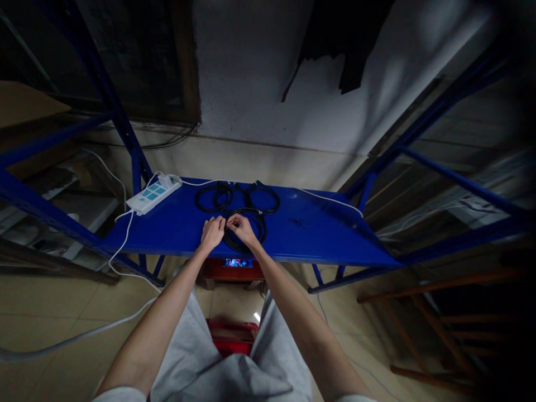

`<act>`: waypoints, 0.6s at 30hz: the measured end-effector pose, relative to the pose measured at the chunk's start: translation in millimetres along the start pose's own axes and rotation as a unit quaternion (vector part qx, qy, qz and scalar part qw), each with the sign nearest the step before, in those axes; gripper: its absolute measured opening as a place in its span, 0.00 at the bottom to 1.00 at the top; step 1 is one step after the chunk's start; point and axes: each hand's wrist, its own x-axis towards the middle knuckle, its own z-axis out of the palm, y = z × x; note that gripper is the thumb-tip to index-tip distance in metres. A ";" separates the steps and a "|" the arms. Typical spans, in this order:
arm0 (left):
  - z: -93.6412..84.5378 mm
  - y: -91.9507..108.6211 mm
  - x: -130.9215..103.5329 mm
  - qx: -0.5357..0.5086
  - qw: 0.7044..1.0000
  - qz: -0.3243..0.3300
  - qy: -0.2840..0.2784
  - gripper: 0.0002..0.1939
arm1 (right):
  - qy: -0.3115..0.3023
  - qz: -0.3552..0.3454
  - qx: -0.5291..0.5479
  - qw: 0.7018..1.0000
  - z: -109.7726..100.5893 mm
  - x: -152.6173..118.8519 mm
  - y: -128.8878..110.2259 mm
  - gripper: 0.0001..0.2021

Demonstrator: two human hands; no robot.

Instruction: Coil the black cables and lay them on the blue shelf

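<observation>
Cable coil (264, 230): lying on blue shelf (326, 237), nr front edge. Prob light, springy; grip across bundled strands. L hand (213, 231): fingers close tgthr, grip hidden, can't tell. R hand (243, 229): thumb-index pinch, contents unclear.

Dim room, pale wall (259, 84), tiled floor (54, 318), blue metal shelving (335, 229).

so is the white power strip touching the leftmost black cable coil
Apart. The head view plainly shows bare blue shelf between the white power strip and the leftmost black cable coil.
</observation>
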 end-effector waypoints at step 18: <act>-6.4 3.8 -1.2 -0.012 1.000 0.005 -0.015 0.18 | 0.012 0.038 0.043 0.998 -2.8 4.7 0.0 0.11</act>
